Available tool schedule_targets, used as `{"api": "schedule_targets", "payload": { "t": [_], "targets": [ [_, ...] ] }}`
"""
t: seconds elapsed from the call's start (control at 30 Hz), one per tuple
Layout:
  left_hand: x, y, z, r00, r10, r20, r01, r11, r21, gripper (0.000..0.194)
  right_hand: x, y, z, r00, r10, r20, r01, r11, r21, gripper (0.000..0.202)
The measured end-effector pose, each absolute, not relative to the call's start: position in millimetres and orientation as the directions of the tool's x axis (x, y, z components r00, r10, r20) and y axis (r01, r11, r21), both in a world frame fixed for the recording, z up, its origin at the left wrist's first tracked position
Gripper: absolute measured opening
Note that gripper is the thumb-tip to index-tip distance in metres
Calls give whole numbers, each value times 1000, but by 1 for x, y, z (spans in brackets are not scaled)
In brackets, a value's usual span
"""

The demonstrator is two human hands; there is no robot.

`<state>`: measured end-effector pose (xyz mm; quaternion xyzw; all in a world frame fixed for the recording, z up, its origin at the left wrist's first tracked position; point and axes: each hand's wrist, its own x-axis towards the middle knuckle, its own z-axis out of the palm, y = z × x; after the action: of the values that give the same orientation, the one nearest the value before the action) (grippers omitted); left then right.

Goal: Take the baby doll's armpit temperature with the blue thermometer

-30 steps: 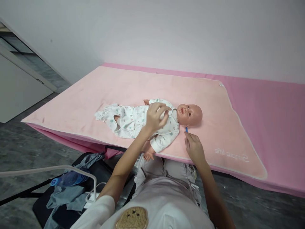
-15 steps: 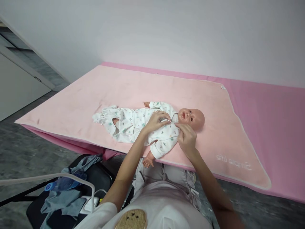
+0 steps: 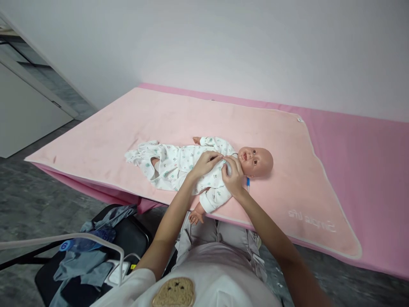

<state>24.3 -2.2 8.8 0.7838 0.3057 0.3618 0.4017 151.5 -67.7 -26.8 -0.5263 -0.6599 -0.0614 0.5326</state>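
A bald baby doll lies on its back on the pink blanket, head to the right. It wears a white baby romper with small printed figures. One bare leg shows through a gap in the cloth. My left hand rests on the doll's chest, thumb and fingers pinched on the romper's front. My right hand is close beside it near the neckline, fingers curled and pinching the same cloth. The exact fold between the fingertips is hidden. A small blue and white strip shows just right of my right wrist.
A pink cover lies under the blanket, against a pale wall. Below left stands a black chair holding a grey cloth, a bottle with a blue cap and a white device. A pale bar crosses above it.
My right hand has moved left along the neckline, from beside the doll's chin to close against my left hand. The small blue and white strip has come into sight. The doll lies as before.
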Motion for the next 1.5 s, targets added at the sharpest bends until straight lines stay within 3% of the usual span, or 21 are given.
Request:
{"api": "schedule_targets", "payload": {
  "t": [0.4, 0.67, 0.87, 1.0, 1.23, 1.5],
  "targets": [
    [24, -6, 11, 563, 749, 351, 215, -542, 812, 20, 152, -66, -33, 207, 609, 766, 746, 408, -526, 21],
    [2, -14, 29, 671, 633, 385, 360, -733, 578, 23, 153, -71, -39, 135, 565, 814, 754, 475, -454, 24],
    [-26, -30, 19, 538, 754, 376, 392, -619, 680, 23, 154, -71, -36, 151, 595, 789, 765, 435, -474, 26],
    [-28, -37, 18, 524, 779, 344, 369, -572, 733, 21, 153, -72, -31, 131, 529, 838, 773, 475, -421, 27],
    [-25, -42, 30, 522, 771, 363, 429, -606, 670, 19, 153, -70, -29, 106, 448, 888, 727, 575, -376, 29],
    [-8, -33, 6, 296, 875, 383, 481, -483, 732, 25, 150, -68, -28, 3, 555, 832, 760, 539, -363, 23]
  ]
}}
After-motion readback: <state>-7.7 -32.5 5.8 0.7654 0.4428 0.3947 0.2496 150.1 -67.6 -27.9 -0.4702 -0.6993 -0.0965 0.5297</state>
